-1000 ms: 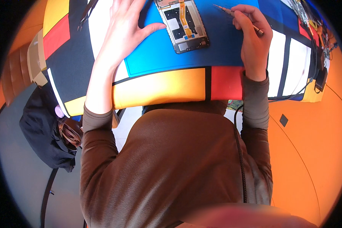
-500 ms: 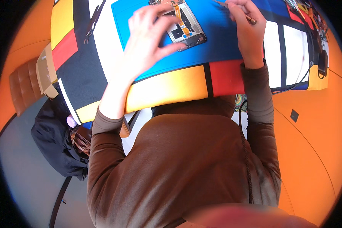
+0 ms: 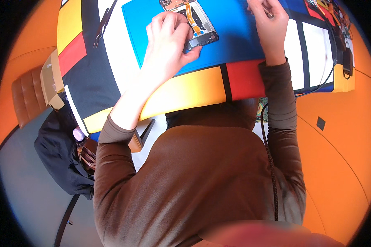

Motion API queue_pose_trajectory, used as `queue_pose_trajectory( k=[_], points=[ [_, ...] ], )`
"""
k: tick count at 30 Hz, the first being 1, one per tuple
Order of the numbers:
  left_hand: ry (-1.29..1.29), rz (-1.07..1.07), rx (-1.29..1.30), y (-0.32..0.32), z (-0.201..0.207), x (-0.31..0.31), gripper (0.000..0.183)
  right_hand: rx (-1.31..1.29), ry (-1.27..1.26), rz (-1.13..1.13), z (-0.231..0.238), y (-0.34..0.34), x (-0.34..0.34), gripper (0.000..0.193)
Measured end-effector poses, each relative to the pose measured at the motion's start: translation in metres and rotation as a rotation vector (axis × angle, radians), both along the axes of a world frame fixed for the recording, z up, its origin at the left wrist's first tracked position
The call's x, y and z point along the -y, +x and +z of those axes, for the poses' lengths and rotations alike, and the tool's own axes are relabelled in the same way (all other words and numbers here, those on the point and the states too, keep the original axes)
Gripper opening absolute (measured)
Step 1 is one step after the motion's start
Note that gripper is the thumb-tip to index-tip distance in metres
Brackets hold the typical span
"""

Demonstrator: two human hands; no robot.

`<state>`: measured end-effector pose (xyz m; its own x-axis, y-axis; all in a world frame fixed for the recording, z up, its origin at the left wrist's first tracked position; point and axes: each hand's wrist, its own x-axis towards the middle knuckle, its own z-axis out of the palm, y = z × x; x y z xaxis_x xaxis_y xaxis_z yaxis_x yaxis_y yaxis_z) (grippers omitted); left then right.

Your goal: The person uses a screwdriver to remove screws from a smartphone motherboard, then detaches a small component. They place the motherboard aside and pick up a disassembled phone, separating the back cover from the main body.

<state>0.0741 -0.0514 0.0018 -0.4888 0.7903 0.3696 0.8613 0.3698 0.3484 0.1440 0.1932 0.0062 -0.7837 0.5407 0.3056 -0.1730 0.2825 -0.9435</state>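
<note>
An opened smartphone (image 3: 198, 25) lies on a blue mat (image 3: 235, 45), its inner frame and an orange flex cable (image 3: 191, 16) showing. My left hand (image 3: 167, 47) grips the phone's left edge with curled fingers, the thumb near its bottom corner. To the right, above the mat and apart from the phone, my right hand (image 3: 271, 26) is closed on a small screwdriver (image 3: 270, 15). Only the brown handle end of that tool shows; its tip is hidden or out of view.
Dark tweezers (image 3: 103, 24) lie left of the mat on the colour-blocked tablecloth (image 3: 185, 90). Assorted tools and cables (image 3: 332, 14) crowd the far right corner. A black cable (image 3: 321, 87) crosses the right side. Below left are a cardboard box (image 3: 49, 82) and a black bag (image 3: 62, 152).
My left hand has gone from spread fingers over the phone to curled around its left edge. The phone sits slightly further up and left. My right hand has risen a little with the screwdriver.
</note>
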Motion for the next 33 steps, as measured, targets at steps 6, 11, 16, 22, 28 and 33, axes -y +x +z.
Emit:
queue_pose_trajectory(
  k=[6, 11, 16, 22, 28, 33],
  points=[
    [-0.014, 0.044, -0.003, -0.002, -0.004, 0.000, 0.034, 0.032, 0.004, 0.017, 0.006, 0.001, 0.005, 0.005],
    [-0.013, 0.065, 0.016, -0.003, -0.006, -0.001, 0.034, 0.018, -0.046, 0.037, 0.016, 0.008, 0.014, 0.007],
    [0.028, 0.014, 0.101, -0.005, -0.002, 0.000, 0.041, 0.040, -0.064, 0.021, 0.009, 0.020, 0.016, 0.008],
    [-0.094, 0.009, 0.280, -0.006, 0.020, -0.005, 0.038, 0.060, 0.122, 0.050, 0.002, 0.026, 0.021, 0.012],
    [-0.038, -0.086, 0.479, -0.012, 0.032, -0.015, 0.038, 0.114, 0.182, -0.005, 0.009, 0.032, 0.021, 0.009],
    [0.070, -0.066, 0.399, -0.004, 0.017, -0.027, 0.043, 0.142, 0.300, 0.046, 0.009, 0.032, 0.021, 0.012]
  ],
)
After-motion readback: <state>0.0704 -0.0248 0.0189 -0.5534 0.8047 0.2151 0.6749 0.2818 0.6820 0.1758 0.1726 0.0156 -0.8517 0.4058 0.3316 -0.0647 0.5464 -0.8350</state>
